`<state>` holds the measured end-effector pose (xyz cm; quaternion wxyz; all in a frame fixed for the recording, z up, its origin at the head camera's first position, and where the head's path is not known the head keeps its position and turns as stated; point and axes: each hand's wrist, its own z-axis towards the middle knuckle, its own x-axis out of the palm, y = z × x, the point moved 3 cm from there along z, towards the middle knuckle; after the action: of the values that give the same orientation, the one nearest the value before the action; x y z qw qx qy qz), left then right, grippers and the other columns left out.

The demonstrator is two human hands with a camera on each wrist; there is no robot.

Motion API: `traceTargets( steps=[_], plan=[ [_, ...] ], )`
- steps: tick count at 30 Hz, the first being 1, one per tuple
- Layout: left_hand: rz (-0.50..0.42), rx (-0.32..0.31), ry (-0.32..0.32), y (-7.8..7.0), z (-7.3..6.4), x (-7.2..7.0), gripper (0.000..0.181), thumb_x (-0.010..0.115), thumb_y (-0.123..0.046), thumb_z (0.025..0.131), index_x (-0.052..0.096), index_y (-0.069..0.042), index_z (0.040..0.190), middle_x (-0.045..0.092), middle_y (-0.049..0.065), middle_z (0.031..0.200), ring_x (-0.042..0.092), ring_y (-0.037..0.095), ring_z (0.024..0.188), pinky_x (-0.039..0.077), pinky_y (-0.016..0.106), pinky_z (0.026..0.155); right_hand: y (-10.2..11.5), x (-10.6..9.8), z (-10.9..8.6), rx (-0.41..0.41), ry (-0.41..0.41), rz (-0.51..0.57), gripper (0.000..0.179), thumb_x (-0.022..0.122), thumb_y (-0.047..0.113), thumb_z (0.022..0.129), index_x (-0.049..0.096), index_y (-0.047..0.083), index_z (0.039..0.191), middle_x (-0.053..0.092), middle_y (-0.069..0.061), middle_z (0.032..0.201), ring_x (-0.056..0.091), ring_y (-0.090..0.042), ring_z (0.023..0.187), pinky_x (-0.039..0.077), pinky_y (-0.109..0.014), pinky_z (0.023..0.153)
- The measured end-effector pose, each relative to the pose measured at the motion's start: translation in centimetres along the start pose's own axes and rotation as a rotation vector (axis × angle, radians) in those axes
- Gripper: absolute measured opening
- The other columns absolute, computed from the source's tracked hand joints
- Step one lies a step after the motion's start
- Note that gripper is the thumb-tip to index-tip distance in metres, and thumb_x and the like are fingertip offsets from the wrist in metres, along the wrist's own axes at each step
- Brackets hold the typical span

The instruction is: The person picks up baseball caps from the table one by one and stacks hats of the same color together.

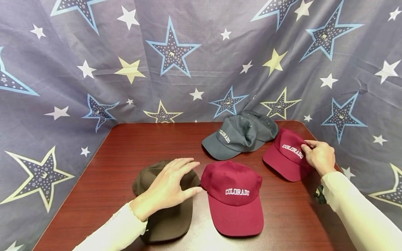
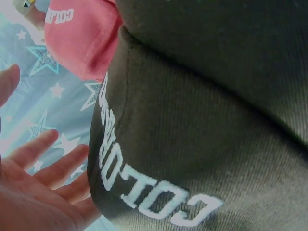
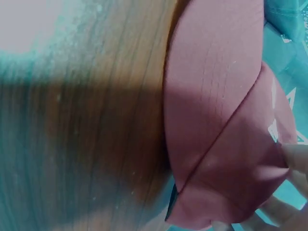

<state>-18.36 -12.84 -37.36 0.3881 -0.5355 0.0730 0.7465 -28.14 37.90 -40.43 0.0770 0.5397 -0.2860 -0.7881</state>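
Observation:
My left hand [image 1: 166,186] is over a dark brown cap [image 1: 174,221], its fingers extended and the thumb spread toward the middle red cap [image 1: 237,179]. In the left wrist view, white lettering runs across the front of that brown cap [image 2: 192,125], and the fingers spread beside it. At the right side of the table, my right hand [image 1: 321,157] pinches another red cap [image 1: 287,158] by its crown, between thumb and fingers. This cap reads COLORADO and its brim points toward the front left. Part of its crown is hidden behind the hand.
Two grey-blue caps overlap at the back right: the front one [image 1: 230,139] reads COLORADO, and another [image 1: 267,127] lies behind it. Everything stands on a reddish wooden table [image 1: 103,181]. A star-patterned curtain [image 1: 194,62] hangs around the table's back and sides.

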Motion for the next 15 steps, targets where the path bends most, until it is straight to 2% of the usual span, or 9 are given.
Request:
traceTargets(
  steps=[7,15],
  plan=[
    [-0.006,0.002,-0.006,0.2,-0.1,-0.3,0.072,0.084,-0.051,0.081,0.062,-0.017,0.141,0.057,0.008,0.144,0.052,0.030,0.135,0.039,0.052,0.115,0.2,-0.5,-0.4,-0.010,-0.048,0.021,0.035,0.063,0.033,0.101,0.073,0.012,0.127,0.070,-0.024,0.117,0.061,-0.049,0.113,0.051,-0.059,0.081],
    [-0.009,0.010,-0.021,0.3,-0.1,-0.4,0.073,0.086,-0.049,0.080,0.062,-0.017,0.141,0.058,0.008,0.143,0.052,0.032,0.135,0.039,0.052,0.115,1.1,-1.9,-1.1,-0.082,-0.074,0.037,0.035,0.065,0.032,0.100,0.074,0.011,0.126,0.069,-0.025,0.119,0.060,-0.050,0.111,0.049,-0.061,0.083]
  ],
)
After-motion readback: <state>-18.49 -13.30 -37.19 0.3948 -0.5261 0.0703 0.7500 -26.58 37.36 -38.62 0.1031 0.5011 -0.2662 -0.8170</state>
